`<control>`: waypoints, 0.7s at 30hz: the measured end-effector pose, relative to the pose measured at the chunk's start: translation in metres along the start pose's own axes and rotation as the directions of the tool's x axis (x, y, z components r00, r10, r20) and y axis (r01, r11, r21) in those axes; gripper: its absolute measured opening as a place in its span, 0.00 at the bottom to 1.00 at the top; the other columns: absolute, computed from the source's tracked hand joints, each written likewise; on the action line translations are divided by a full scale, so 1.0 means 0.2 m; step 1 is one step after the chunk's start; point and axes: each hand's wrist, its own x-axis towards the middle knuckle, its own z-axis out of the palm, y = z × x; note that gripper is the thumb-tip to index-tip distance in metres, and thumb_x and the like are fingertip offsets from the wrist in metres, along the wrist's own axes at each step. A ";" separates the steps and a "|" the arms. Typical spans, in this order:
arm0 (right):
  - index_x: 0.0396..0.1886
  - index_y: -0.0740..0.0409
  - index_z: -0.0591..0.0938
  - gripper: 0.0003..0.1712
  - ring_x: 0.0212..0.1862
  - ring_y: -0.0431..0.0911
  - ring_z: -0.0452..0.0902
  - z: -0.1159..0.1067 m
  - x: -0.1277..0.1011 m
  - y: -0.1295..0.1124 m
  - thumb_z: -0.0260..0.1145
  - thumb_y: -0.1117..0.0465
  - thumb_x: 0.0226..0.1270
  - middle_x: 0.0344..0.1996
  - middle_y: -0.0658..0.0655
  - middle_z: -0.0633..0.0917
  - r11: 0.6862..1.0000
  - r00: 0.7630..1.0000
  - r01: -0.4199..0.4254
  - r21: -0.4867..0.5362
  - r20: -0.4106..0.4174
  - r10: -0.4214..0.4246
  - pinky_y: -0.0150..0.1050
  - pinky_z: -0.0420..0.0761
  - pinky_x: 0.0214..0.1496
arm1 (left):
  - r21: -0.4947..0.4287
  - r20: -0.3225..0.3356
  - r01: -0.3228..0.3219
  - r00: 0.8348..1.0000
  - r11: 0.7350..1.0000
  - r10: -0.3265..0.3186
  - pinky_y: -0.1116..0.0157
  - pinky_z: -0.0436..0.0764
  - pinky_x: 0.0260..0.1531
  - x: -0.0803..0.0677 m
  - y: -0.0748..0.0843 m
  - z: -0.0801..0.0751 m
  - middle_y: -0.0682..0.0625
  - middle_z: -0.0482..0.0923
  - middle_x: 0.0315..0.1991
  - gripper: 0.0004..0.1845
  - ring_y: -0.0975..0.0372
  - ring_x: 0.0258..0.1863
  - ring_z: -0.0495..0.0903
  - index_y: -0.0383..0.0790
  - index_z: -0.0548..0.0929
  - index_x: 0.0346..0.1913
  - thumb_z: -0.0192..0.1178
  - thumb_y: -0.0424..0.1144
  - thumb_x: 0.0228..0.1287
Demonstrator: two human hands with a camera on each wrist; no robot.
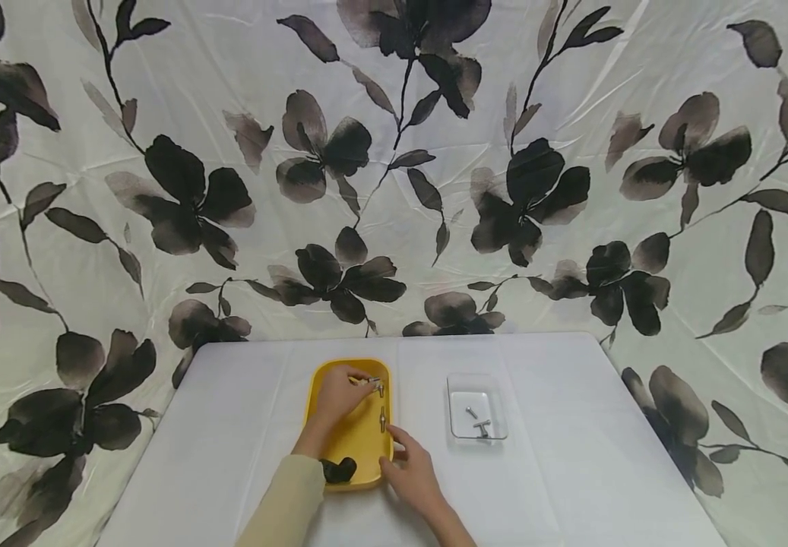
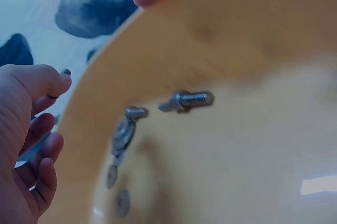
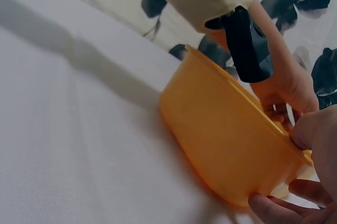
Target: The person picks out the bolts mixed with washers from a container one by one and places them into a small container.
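Observation:
My left hand (image 1: pixel 340 393) reaches over the far part of a yellow tray (image 1: pixel 359 456). Its thumb and index finger pinch a small metal piece (image 2: pixel 66 72), mostly hidden by the fingers. Below it in the tray lie a bolt with a nut on it (image 2: pixel 195 99), a shorter bolt (image 2: pixel 137 112) and washers, one a flat washer (image 2: pixel 122 203) lying apart. My right hand (image 1: pixel 412 472) grips the tray's right side, its thumb at the rim and its other fingers against the outer wall, as the right wrist view shows.
To the right of the tray stands a clear plastic box (image 1: pixel 457 433) holding several bolts (image 1: pixel 481 427). Both containers are on a table with a white cloth (image 1: pixel 571 456). A floral sheet (image 1: pixel 435 190) hangs behind. A black device (image 1: pixel 340 470) sits at my left wrist.

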 end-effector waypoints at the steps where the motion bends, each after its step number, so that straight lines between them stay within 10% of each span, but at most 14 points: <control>1: 0.67 0.61 0.71 0.33 0.47 0.53 0.81 0.00 0.00 0.00 0.67 0.62 0.61 0.61 0.64 0.75 1.000 1.000 0.000 0.002 0.003 0.000 0.35 0.80 0.42 | -0.008 -0.009 -0.004 1.000 1.000 0.004 0.65 0.75 0.22 -0.01 0.01 -0.01 0.54 0.82 0.29 0.09 0.61 0.22 0.74 0.45 0.90 0.33 0.74 0.45 0.51; 21: 0.69 0.63 0.67 0.34 0.50 0.56 0.80 -0.09 0.02 -0.09 0.66 0.62 0.65 0.62 0.68 0.73 0.998 0.986 -0.034 -0.052 0.161 0.042 0.38 0.82 0.41 | -0.091 -0.065 -0.131 0.990 0.987 0.125 0.65 0.79 0.32 -0.19 0.23 -0.05 0.53 0.80 0.35 0.08 0.61 0.33 0.77 0.46 0.88 0.33 0.74 0.42 0.52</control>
